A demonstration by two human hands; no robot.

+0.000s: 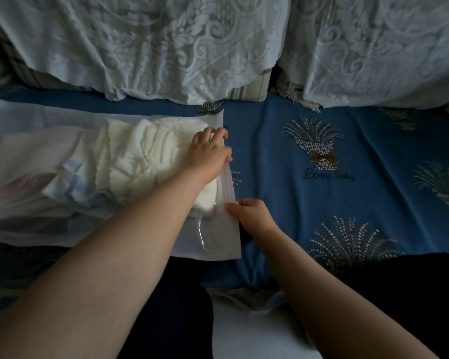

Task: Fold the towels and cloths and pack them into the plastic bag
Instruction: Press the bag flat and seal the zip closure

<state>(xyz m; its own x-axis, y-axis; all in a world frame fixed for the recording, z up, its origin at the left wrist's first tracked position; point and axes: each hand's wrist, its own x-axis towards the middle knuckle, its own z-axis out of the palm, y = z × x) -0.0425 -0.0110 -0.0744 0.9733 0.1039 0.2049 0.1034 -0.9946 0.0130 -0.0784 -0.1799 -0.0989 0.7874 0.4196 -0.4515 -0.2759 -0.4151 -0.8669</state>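
A clear plastic bag (218, 237) lies flat on the blue bedspread, its open edge with a zip strip facing right. Folded cream towels (145, 156) and paler cloths (70, 174) fill it. My left hand (208, 149) lies over the towels at the upper end of the bag's mouth, its fingers curled over the bag's edge. My right hand (252, 211) pinches the zip strip lower down on that same edge. The towels bulge close to the mouth between both hands.
The blue bedspread (347, 193) with printed bouquets spreads to the right of the bag. White lace covers over cushions (166, 47) stand along the back. Dark clothing on my legs (171, 320) sits at the near edge.
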